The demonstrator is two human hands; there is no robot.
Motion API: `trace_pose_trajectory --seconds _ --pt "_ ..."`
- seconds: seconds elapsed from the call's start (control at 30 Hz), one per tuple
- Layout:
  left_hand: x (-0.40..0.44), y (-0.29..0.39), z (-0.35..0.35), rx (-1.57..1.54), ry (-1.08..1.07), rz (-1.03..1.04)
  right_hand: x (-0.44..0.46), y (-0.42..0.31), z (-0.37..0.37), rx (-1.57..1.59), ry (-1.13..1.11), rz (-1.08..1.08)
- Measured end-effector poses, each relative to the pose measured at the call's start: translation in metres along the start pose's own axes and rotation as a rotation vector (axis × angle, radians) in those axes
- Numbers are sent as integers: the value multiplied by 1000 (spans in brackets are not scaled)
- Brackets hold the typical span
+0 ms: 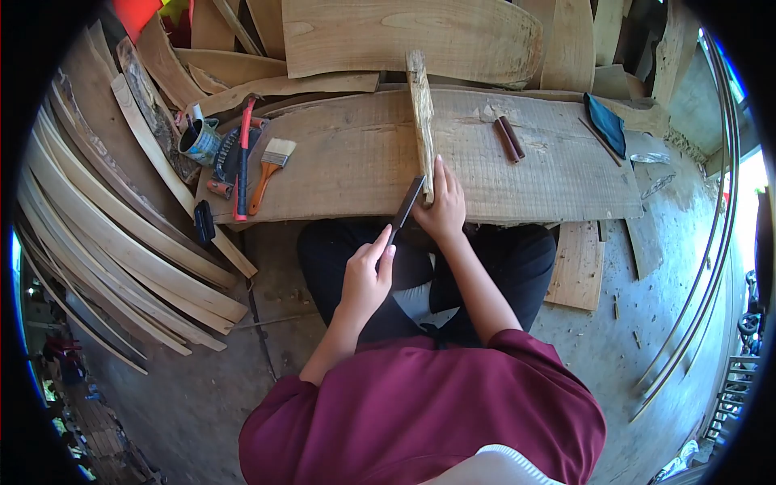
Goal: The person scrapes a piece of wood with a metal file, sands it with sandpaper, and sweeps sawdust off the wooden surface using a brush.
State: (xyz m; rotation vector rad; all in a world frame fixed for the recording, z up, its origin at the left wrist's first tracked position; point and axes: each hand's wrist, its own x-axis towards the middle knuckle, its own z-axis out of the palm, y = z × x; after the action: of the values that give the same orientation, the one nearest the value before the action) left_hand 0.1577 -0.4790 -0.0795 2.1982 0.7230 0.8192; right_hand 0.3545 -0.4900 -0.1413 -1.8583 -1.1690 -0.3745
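A rough, pale strip of wood (421,113) lies lengthwise across the wide plank (339,153), its near end by the plank's front edge. My right hand (444,204) is closed on that near end, fingers along its right side. In my left hand (369,271) is a dark, flat, narrow tool (406,212), slanting up to the right. The tip of the tool touches or nearly touches the wood strip's left side, close to my right hand. What kind of tool it is I cannot tell.
Left on the plank are a paintbrush (271,166), a red-handled hammer (243,162) and a cup (200,141). Brown sticks (509,139) and a teal cloth (605,125) lie right. Curved wood strips (129,242) fill the left side; boards (404,36) stand behind.
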Motion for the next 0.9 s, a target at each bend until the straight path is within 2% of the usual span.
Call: trace_pose_trajectory --seconds 0.07,0.4,0.57,0.7,0.73,0.8,0.9 --pt "6 -1 2 -19 12 27 0 1 4 -71 28 -23" --pt "11 2 16 37 26 30 3 -4 -3 -12 -26 20" --pt "9 10 28 152 22 -1 0 2 3 -24 11 22" --pt "42 1 39 212 127 26 0 -5 3 -13 6 -31" --pt "51 3 37 186 96 -10 0 -5 5 -17 34 -13" --pt "52 1 42 174 114 23 1 -7 7 -43 106 -33" --pt "38 3 39 169 135 52 1 -9 5 -57 79 -8"
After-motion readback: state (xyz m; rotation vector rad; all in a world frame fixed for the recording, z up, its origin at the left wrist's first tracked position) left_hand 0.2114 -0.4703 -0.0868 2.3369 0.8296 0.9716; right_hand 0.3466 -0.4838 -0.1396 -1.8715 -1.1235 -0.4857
